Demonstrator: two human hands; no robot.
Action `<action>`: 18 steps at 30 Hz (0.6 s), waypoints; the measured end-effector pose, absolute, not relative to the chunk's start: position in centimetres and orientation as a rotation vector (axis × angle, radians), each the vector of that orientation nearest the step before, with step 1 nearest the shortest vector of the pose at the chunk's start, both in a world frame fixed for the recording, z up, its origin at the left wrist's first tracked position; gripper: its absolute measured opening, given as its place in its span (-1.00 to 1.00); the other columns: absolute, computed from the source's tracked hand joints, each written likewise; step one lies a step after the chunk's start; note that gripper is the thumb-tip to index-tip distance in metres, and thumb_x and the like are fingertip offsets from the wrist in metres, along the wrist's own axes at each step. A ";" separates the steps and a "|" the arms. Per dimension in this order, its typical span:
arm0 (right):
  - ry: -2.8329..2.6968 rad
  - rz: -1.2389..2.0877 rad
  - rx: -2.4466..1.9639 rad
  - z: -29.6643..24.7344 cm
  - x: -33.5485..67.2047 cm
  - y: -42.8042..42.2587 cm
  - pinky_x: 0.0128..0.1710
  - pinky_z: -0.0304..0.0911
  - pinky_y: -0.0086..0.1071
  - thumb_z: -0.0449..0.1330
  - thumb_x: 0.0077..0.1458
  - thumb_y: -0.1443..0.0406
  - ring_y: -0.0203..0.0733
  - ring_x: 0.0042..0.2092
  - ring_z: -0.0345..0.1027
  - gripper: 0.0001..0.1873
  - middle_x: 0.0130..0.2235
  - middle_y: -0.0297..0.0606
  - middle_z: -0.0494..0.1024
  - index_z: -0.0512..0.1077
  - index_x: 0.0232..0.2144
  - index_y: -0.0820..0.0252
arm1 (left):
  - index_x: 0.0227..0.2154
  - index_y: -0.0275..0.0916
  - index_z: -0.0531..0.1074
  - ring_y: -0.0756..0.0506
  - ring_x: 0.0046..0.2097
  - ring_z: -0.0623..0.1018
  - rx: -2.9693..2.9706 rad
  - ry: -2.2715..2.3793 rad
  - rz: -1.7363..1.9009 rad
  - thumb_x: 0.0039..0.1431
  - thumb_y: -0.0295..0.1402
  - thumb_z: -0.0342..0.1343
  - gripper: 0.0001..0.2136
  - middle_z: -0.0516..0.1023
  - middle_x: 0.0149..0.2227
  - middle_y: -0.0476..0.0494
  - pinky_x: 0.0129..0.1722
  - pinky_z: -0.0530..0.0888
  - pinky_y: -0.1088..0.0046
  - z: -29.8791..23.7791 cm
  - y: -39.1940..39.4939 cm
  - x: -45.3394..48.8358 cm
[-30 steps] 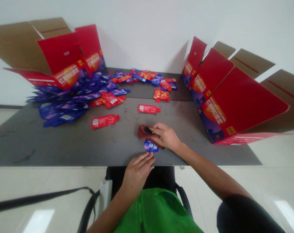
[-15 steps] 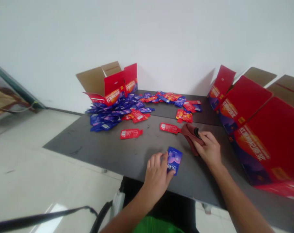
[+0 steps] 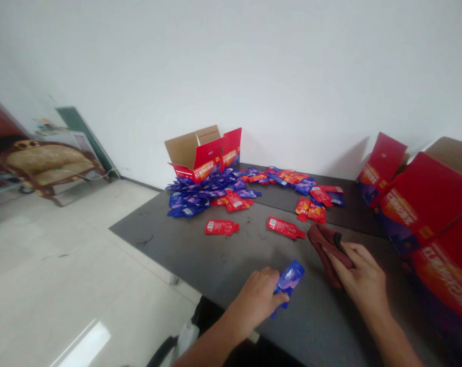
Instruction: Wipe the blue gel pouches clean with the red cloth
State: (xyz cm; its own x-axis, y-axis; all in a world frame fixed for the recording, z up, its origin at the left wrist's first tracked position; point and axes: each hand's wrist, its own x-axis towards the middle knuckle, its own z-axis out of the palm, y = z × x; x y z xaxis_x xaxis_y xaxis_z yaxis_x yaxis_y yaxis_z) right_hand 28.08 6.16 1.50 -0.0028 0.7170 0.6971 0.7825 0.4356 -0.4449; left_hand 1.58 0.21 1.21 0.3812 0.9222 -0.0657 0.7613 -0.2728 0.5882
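Note:
Close to the table's near edge, my left hand grips a blue pouch with a purple print, its upper end sticking out past my fingers. My right hand is closed on a folded brown cloth with a dark edge. Beyond the cloth, a red pouch with white print lies flat on the table. Another red pouch lies to its left, apart from both hands.
On the grey table, a heap of blue pouches spills before an open red carton. Mixed red and blue pouches lie along the back. Large red cartons stand at right. A wooden sofa is far left.
My left hand has closed on the blue pouch, which now looks tilted and bent rather than flat on the table. The whole view has shifted, with the scene appearing lower and further right.

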 end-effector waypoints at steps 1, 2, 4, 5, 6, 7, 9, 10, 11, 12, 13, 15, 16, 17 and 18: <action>-1.732 -0.088 -1.299 1.5 28.2 6.2 -0.23 0.36 -0.36 0.17 0.26 -0.01 -0.14 -0.20 0.48 -0.59 -0.16 -0.22 0.53 0.56 -0.08 0.14 | -0.12 -0.24 0.50 -0.20 -0.06 0.54 2.103 1.421 0.421 0.33 -0.13 0.16 -0.73 0.54 -0.10 -0.21 -0.04 0.41 0.30 1.2 0.2 1.4; -1.729 -0.090 -1.299 1.5 28.3 6.2 -0.24 0.36 -0.36 0.16 0.26 -0.02 -0.14 -0.21 0.48 -0.58 -0.17 -0.22 0.53 0.56 -0.08 0.14 | -0.18 -0.23 0.50 -0.17 -0.10 0.55 2.099 1.402 0.454 0.35 -0.14 0.13 -0.75 0.54 -0.14 -0.18 -0.09 0.42 0.34 1.3 0.1 1.0; -1.724 -0.091 -1.302 1.4 28.6 6.3 -0.25 0.35 -0.35 0.15 0.26 -0.04 -0.13 -0.21 0.48 -0.56 -0.18 -0.22 0.54 0.56 -0.09 0.14 | -0.22 -0.22 0.48 -0.12 -0.15 0.54 2.092 1.364 0.539 0.40 -0.12 0.06 -0.73 0.52 -0.18 -0.13 -0.13 0.42 0.39 1.8 0.1 -0.3; -1.719 -0.088 -1.305 1.3 28.7 6.4 -0.25 0.35 -0.35 0.15 0.25 -0.05 -0.13 -0.22 0.48 -0.55 -0.19 -0.23 0.54 0.56 -0.10 0.14 | -0.21 -0.21 0.46 -0.11 -0.15 0.53 2.092 1.345 0.586 0.42 -0.11 0.03 -0.72 0.51 -0.17 -0.12 -0.14 0.42 0.41 2.3 0.2 -1.3; -1.713 -0.082 -1.313 1.2 28.8 6.5 -0.25 0.35 -0.35 0.15 0.24 -0.07 -0.13 -0.22 0.48 -0.54 -0.20 -0.23 0.54 0.57 -0.11 0.14 | -0.19 -0.20 0.45 -0.09 -0.14 0.52 2.095 1.333 0.632 0.44 -0.10 -0.01 -0.72 0.49 -0.15 -0.12 -0.12 0.42 0.41 2.8 0.4 -2.5; -1.702 -0.074 -1.325 1.1 28.8 6.5 -0.24 0.36 -0.34 0.16 0.23 -0.08 -0.12 -0.22 0.48 -0.53 -0.19 -0.22 0.54 0.57 -0.13 0.14 | -0.16 -0.20 0.43 -0.09 -0.12 0.52 2.101 1.331 0.677 0.45 -0.10 -0.04 -0.72 0.48 -0.13 -0.12 -0.10 0.42 0.42 3.5 0.7 -3.9; -1.682 -0.046 -1.360 0.8 28.8 6.6 -0.22 0.36 -0.33 0.16 0.21 -0.11 -0.10 -0.21 0.48 -0.51 -0.18 -0.22 0.55 0.58 -0.15 0.13 | -0.11 -0.19 0.40 -0.09 -0.09 0.51 2.127 1.364 0.760 0.47 -0.11 -0.07 -0.73 0.47 -0.07 -0.14 -0.04 0.43 0.39 4.8 1.7 -7.1; -1.679 -0.030 -1.375 0.7 28.8 6.7 -0.22 0.36 -0.33 0.17 0.20 -0.12 -0.10 -0.20 0.48 -0.50 -0.18 -0.22 0.55 0.58 -0.16 0.14 | -0.06 -0.19 0.38 -0.11 -0.05 0.50 2.145 1.390 0.804 0.47 -0.13 -0.08 -0.73 0.46 -0.04 -0.16 -0.01 0.43 0.37 5.4 2.4 -8.9; -1.680 -0.013 -1.389 0.6 28.7 6.8 -0.22 0.35 -0.33 0.17 0.19 -0.13 -0.09 -0.20 0.48 -0.49 -0.18 -0.22 0.55 0.58 -0.17 0.14 | 0.01 -0.18 0.36 -0.13 0.00 0.49 2.157 1.437 0.853 0.47 -0.13 -0.09 -0.72 0.47 -0.01 -0.17 0.03 0.42 0.35 6.0 3.2 -10.7; -1.684 0.002 -1.395 0.4 28.7 6.8 -0.23 0.35 -0.33 0.17 0.18 -0.14 -0.09 -0.20 0.48 -0.49 -0.18 -0.22 0.55 0.59 -0.17 0.14 | 0.04 -0.17 0.35 -0.13 0.00 0.49 2.168 1.486 0.896 0.48 -0.14 -0.11 -0.71 0.47 -0.01 -0.17 0.03 0.43 0.33 6.4 4.1 -12.5; -1.690 0.013 -1.394 0.3 28.7 6.9 -0.23 0.35 -0.33 0.18 0.18 -0.14 -0.09 -0.20 0.48 -0.48 -0.18 -0.22 0.55 0.59 -0.17 0.14 | 0.02 -0.18 0.36 -0.14 -0.02 0.49 2.180 1.549 0.972 0.48 -0.15 -0.12 -0.71 0.48 -0.04 -0.18 0.02 0.44 0.32 6.8 5.1 -14.3; -1.702 0.041 -1.385 0.2 28.6 7.0 -0.21 0.36 -0.33 0.17 0.17 -0.14 -0.08 -0.18 0.49 -0.48 -0.17 -0.22 0.56 0.59 -0.18 0.15 | 0.02 -0.20 0.38 -0.17 0.03 0.48 2.217 1.680 1.125 0.46 -0.14 -0.08 -0.71 0.48 -0.01 -0.20 0.07 0.43 0.27 7.2 7.1 -18.0; -1.705 0.057 -1.385 0.1 28.6 7.0 -0.20 0.36 -0.32 0.17 0.17 -0.14 -0.08 -0.17 0.49 -0.47 -0.17 -0.21 0.56 0.58 -0.18 0.15 | 0.00 -0.20 0.40 -0.19 0.03 0.48 2.229 1.758 1.199 0.44 -0.13 -0.05 -0.71 0.49 -0.02 -0.20 0.08 0.43 0.24 7.3 8.1 -19.9; -1.707 0.073 -1.390 0.1 28.6 7.1 -0.19 0.37 -0.32 0.17 0.16 -0.15 -0.07 -0.17 0.50 -0.47 -0.17 -0.21 0.56 0.58 -0.18 0.16 | -0.04 -0.21 0.42 -0.20 -0.01 0.49 2.236 1.826 1.241 0.42 -0.12 -0.04 -0.70 0.51 -0.06 -0.20 0.05 0.45 0.22 7.3 8.9 -21.7; -1.706 0.089 -1.402 0.1 28.6 7.1 -0.20 0.37 -0.32 0.17 0.15 -0.15 -0.07 -0.18 0.50 -0.46 -0.17 -0.20 0.56 0.58 -0.19 0.16 | -0.07 -0.21 0.45 -0.19 -0.04 0.50 2.250 1.876 1.264 0.41 -0.12 -0.03 -0.70 0.52 -0.09 -0.19 0.03 0.46 0.22 7.4 9.7 -23.5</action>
State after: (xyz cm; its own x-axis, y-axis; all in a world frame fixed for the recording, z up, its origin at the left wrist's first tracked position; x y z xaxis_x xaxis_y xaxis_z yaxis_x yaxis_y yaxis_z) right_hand 28.56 7.09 0.07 0.0463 0.8139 0.5791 0.7496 0.3549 -0.5587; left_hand -23.47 9.69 7.35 -0.0047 0.8096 0.5870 0.8483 -0.3076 0.4310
